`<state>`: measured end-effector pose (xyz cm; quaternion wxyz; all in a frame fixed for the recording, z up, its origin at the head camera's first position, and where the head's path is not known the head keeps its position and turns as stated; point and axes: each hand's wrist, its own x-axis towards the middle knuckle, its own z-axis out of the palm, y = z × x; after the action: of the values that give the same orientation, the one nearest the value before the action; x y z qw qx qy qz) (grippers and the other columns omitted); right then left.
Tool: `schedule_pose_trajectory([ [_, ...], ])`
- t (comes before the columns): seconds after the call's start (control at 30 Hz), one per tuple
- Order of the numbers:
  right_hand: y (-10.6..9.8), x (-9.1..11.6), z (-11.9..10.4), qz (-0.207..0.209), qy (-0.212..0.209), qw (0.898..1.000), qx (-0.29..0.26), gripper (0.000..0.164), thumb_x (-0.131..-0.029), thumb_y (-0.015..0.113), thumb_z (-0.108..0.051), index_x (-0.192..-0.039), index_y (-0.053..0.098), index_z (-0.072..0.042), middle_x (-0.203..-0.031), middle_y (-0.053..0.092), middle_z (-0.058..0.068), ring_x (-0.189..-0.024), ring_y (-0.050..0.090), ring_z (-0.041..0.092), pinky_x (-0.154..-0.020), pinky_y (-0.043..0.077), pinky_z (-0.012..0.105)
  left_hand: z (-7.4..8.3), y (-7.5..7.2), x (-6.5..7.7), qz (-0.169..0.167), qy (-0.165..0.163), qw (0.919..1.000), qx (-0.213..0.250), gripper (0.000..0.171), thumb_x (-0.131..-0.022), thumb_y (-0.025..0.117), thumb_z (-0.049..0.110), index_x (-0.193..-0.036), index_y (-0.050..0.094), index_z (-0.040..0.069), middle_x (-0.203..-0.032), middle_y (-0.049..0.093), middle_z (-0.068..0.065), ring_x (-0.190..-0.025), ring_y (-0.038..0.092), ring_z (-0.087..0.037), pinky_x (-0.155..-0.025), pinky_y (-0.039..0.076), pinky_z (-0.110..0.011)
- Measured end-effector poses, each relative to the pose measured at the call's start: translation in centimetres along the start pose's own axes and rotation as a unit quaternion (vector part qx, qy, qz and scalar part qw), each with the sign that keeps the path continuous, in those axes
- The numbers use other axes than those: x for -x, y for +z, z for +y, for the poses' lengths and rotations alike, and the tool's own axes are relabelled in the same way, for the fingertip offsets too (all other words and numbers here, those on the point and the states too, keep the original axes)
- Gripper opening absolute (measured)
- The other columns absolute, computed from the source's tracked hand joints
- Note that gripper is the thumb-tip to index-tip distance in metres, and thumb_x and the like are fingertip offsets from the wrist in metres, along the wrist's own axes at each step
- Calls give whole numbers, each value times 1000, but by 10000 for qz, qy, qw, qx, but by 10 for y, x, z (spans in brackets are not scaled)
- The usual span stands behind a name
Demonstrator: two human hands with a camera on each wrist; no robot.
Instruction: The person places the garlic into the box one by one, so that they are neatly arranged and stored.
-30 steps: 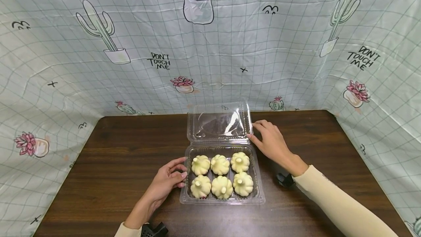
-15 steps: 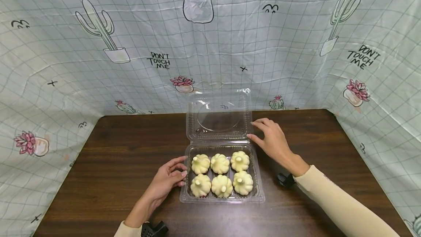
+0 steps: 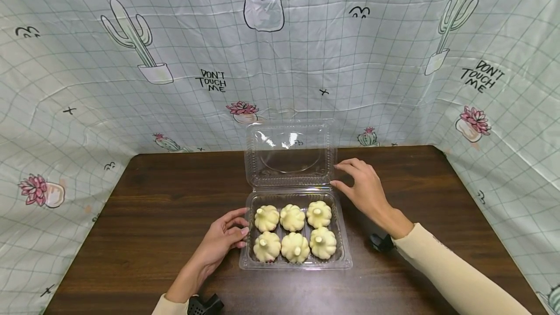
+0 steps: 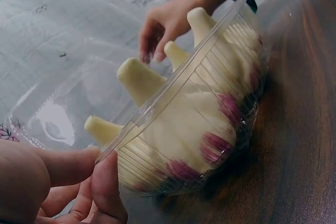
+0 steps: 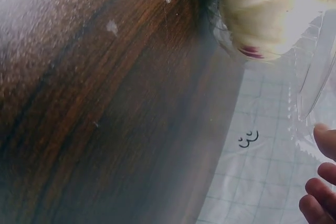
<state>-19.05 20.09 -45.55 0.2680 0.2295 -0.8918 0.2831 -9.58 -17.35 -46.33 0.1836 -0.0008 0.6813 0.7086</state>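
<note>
A clear plastic clamshell container point(image 3: 295, 265) lies on the table with several cream garlic bulbs point(image 3: 292, 218) in two rows, stems up. Purple streaks mark the sides of the garlic bulbs point(image 4: 194, 124) in the left wrist view. Its hinged lid point(image 3: 289, 154) stands raised at the back. My left hand point(image 3: 220, 237) pinches the container's left rim between thumb and forefinger. My right hand point(image 3: 365, 191) is at the lid's right edge, thumb and fingers apart; whether the fingertips touch the plastic, I cannot tell.
A dark brown wooden table point(image 3: 175, 193) carries the container. Behind it and along both sides hangs a pale gridded cloth point(image 3: 306, 62) printed with cacti, close behind the raised lid.
The lid's far edge has risen and the lid stands more upright than a second ago. My right hand has shifted very slightly. My left hand and the garlic bulbs have stayed put.
</note>
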Motion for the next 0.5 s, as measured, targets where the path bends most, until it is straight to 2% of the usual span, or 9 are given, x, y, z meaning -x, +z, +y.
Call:
schedule_pose_trajectory([
  [0.33, -2, 4, -2, 206, -168, 9996, -110, 34, -74, 96, -4, -102, 78, 0, -108, 72, 13, -102, 66, 37, -91, 51, 58, -1, 0, 1, -42, 30, 10000, 63, 58, -104, 60, -3, -157, 37, -9, -116, 55, -9, -83, 59, -6, -72, 58, -19],
  [0.5, -3, 6, -1, 220, -255, 9993, -130, 27, -75, 94, -2, -97, 78, -2, -106, 72, 11, -100, 66, 36, -89, 51, 57, -1, 0, 1, -50, 21, 10000, 48, 58, -105, 60, -2, -158, 36, -9, -117, 55, -9, -83, 59, -6, -72, 58, -19],
])
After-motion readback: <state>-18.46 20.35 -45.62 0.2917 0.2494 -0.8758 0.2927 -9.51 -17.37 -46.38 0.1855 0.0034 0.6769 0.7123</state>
